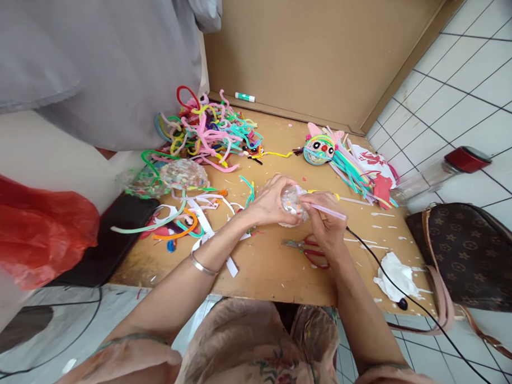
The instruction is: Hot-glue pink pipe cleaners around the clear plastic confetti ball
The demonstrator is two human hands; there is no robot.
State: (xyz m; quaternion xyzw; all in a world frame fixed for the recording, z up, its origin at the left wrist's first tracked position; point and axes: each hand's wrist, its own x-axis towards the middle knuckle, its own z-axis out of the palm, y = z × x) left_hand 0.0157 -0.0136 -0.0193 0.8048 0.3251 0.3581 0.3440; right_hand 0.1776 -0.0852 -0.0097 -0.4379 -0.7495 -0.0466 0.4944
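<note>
My left hand is closed around a clear, round plastic piece with small coloured bits on it, held above the table. Against its right side, my right hand pinches a pale pink pipe cleaner, whose free end points right. Whether the pipe cleaner is fixed to the plastic cannot be made out, since my fingers cover the contact. Just below the hands lie red-handled scissors, their blades pointing left. A short turquoise pipe cleaner rests left of my left hand.
Tangled pipe cleaners are heaped at the back left, near a glue stick. A pipe-cleaner figure with a face lies at the back right. Along the right edge are crumpled white tissue, a black cable and a brown bag.
</note>
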